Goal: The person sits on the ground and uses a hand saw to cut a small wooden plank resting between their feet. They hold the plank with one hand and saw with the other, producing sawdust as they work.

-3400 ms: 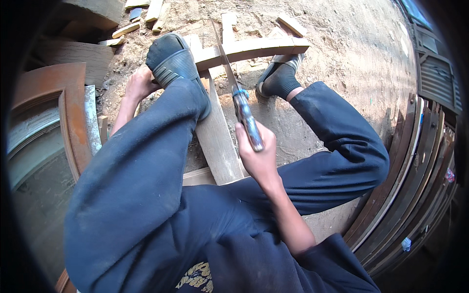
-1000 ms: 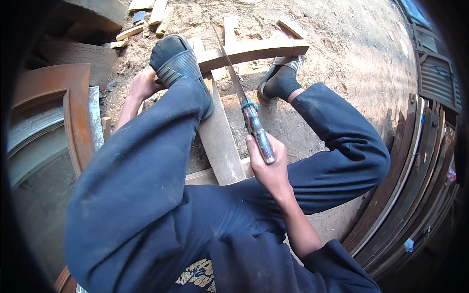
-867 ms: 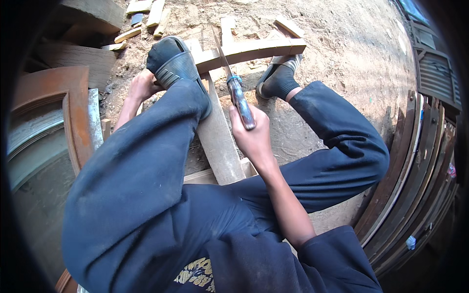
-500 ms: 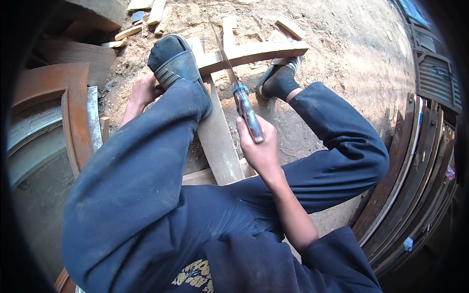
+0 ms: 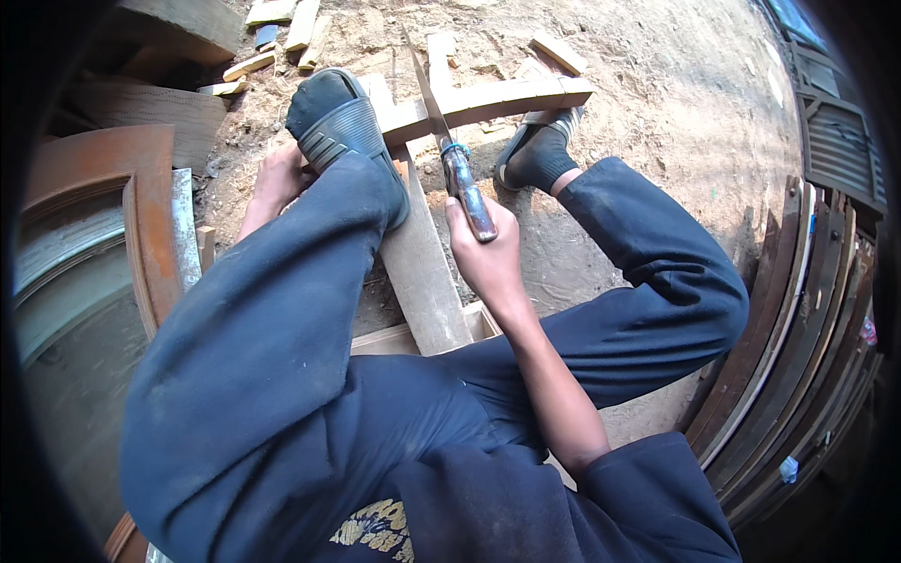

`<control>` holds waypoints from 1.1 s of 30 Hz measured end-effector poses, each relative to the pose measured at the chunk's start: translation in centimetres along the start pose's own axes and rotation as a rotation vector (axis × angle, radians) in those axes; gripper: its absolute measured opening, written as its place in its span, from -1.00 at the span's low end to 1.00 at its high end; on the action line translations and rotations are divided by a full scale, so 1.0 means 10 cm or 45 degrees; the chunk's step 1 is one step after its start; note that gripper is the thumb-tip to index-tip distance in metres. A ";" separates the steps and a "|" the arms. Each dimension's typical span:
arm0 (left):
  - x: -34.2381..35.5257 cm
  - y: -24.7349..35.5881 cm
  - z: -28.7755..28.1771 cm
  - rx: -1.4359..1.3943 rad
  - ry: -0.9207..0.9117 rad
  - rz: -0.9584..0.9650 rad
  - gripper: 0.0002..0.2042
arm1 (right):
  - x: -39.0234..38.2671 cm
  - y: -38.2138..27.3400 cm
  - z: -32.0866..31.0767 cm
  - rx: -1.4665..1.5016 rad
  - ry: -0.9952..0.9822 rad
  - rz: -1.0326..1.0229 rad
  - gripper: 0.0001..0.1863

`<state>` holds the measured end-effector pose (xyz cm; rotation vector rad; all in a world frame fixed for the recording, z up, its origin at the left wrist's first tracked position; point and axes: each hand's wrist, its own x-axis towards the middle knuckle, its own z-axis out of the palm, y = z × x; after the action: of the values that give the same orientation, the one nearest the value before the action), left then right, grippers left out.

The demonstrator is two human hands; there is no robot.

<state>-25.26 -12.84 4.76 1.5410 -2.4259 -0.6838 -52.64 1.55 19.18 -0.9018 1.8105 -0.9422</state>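
My right hand [image 5: 488, 239] is wrapped round the handle of a handsaw [image 5: 460, 188], which has something blue tied where the blade begins. The saw's narrow blade lies across a curved piece of wood [image 5: 511, 97], pointing away from me. My left foot, in a dark sock and sandal [image 5: 343, 127], presses on the left part of that wood and hides its end. Beside this foot my left hand [image 5: 279, 178] is closed, its fingertips and whatever they hold hidden by the sandal and leg. Under the curved wood runs a flat board [image 5: 422, 281] toward me.
Wood offcuts [image 5: 302, 25] lie on the dirt ground at the far left, with another offcut [image 5: 559, 53] beyond the curved piece. A brown panelled wooden frame [image 5: 155, 216] stands at left. Long dark planks [image 5: 751, 347] are stacked along the right. My right foot [image 5: 540, 150] rests by the curved wood.
The saw and my right hand have moved forward, away from me, the blade sliding across the curved wood. My left hand and both feet have stayed nearly in place.
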 end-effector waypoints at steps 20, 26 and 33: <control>-0.14 -0.17 -0.09 0.110 -0.045 -0.200 -0.64 | -0.44 -0.04 -0.15 -0.185 -0.126 -0.035 -0.77; -0.16 -0.12 -0.21 0.189 -0.019 -0.140 -0.64 | 0.04 -0.02 0.18 -0.099 -0.077 -0.088 -0.72; -0.12 -0.01 -0.27 0.117 -0.094 -0.307 -0.65 | -0.23 -0.03 0.00 -0.155 -0.103 -0.109 -0.74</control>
<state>-23.56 -12.53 7.12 1.8985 -2.3768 -0.6909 -51.76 3.36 20.30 -1.0855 1.7868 -0.8428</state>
